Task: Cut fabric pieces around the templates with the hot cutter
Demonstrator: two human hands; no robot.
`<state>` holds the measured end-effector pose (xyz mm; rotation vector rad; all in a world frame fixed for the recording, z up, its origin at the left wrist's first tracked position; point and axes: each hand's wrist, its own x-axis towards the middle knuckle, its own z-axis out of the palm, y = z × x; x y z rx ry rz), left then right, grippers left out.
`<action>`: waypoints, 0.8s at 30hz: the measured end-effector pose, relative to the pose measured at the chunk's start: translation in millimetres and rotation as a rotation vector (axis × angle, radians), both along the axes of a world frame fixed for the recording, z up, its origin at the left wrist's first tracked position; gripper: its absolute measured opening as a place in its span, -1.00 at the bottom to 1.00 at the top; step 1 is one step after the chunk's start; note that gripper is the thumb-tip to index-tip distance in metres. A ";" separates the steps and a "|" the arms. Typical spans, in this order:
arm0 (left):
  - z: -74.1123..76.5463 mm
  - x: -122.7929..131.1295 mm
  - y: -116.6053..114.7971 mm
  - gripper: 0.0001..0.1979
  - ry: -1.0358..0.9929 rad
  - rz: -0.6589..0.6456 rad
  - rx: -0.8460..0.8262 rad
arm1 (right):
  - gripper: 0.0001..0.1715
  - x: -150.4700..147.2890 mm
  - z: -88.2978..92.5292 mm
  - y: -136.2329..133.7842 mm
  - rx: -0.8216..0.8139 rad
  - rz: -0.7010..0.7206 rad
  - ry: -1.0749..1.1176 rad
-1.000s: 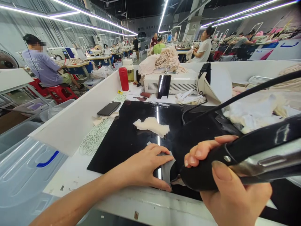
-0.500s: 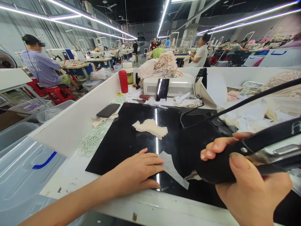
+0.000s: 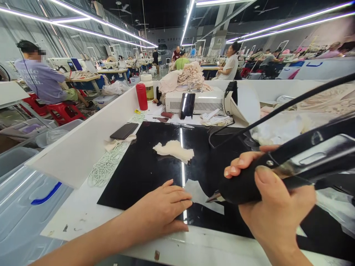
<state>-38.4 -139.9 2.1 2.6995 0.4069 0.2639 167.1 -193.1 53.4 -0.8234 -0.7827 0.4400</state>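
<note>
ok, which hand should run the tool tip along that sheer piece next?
Right, likely. The right hand holds the black tool, its tip over the sheer piece. The left hand lies flat at the piece's left edge, seemingly steadying it.

White table (image 3: 80, 216), black mat (image 3: 144, 170), phone (image 3: 124, 130), cord loops (image 3: 107, 166)

Bright, even light comes from long white ceiling light strips (image 3: 189, 14) running in from the top of the frame. One mirrors as a thin white streak down the glossy black work mat (image 3: 138, 173) (shadows there are faint). Wide-angle bending curves the frame edges; the black-handled metal tool (image 3: 288, 166) at right looks soft and blurred
</note>
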 end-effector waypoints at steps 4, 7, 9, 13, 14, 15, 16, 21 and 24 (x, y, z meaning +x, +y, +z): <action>0.2 1.0 -0.4 -0.49 -0.006 -0.004 0.003 | -0.63 -12.6 -7.0 4.2 -0.010 0.067 -0.043; 0.5 2.7 -1.5 -0.47 0.009 -0.009 -0.009 | -0.62 -16.1 -12.5 4.8 -0.023 0.097 -0.063; 0.9 3.3 -2.2 -0.47 0.013 -0.007 -0.017 | -0.61 -16.1 -14.7 4.5 -0.020 0.105 -0.074; 0.8 3.4 -2.4 -0.48 0.005 -0.005 -0.026 | -0.61 -14.2 -15.8 4.1 -0.021 0.098 -0.087; 0.4 3.3 -2.2 -0.48 0.000 -0.008 -0.025 | -0.61 -13.8 -15.8 4.1 -0.025 0.094 -0.087; -0.3 3.3 -2.0 -0.48 -0.004 -0.010 -0.023 | -0.60 -13.6 -15.8 4.2 -0.026 0.089 -0.088; -1.1 3.2 -1.8 -0.48 -0.006 -0.011 -0.018 | -0.60 -13.7 -15.9 4.3 -0.027 0.085 -0.090; -1.4 2.0 -3.4 -0.48 0.004 -0.008 -0.021 | -0.64 -15.1 -16.2 4.5 -0.040 0.062 -0.096; 6.6 1.1 -6.9 -0.51 -0.013 -0.010 -0.088 | -0.66 -12.4 -15.7 4.8 -0.053 0.074 -0.106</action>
